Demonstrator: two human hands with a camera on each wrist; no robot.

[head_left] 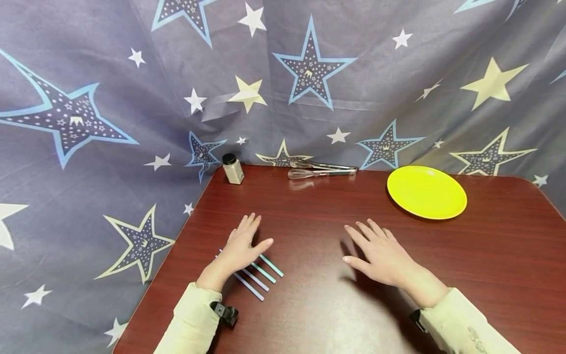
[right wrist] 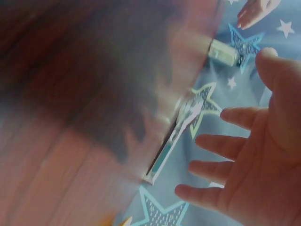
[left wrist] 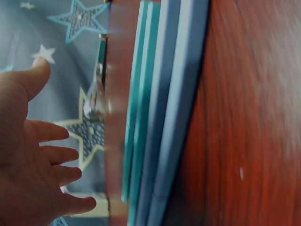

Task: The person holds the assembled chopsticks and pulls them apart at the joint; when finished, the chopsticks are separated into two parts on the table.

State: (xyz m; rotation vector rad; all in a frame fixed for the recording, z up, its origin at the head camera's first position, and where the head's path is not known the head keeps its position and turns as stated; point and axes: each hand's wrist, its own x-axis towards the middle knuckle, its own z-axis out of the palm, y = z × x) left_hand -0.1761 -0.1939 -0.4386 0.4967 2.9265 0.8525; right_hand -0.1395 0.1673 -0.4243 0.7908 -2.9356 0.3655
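Observation:
My left hand (head_left: 240,248) hovers over several thin straws, with its fingers extended and the thumb out to the side. Two of them are teal straws (head_left: 271,265) and two are lilac-blue straws (head_left: 249,287); they lie side by side at a slant, their far parts partly hidden under the hand. In the left wrist view the lilac-blue straws (left wrist: 176,94) run past the open palm, apart from the fingers. To the right, my right hand (head_left: 382,253) is held above the bare tabletop, fingers spread and holding nothing, its shadow falling beneath it.
At the back left corner stands a jar (head_left: 234,173) with a black lid and pale contents. Metal tongs (head_left: 305,173) with clear tips lie along the back edge. A yellow plate (head_left: 426,191) is at the back right. A star-patterned cloth (head_left: 274,118) hangs behind the table (head_left: 327,305).

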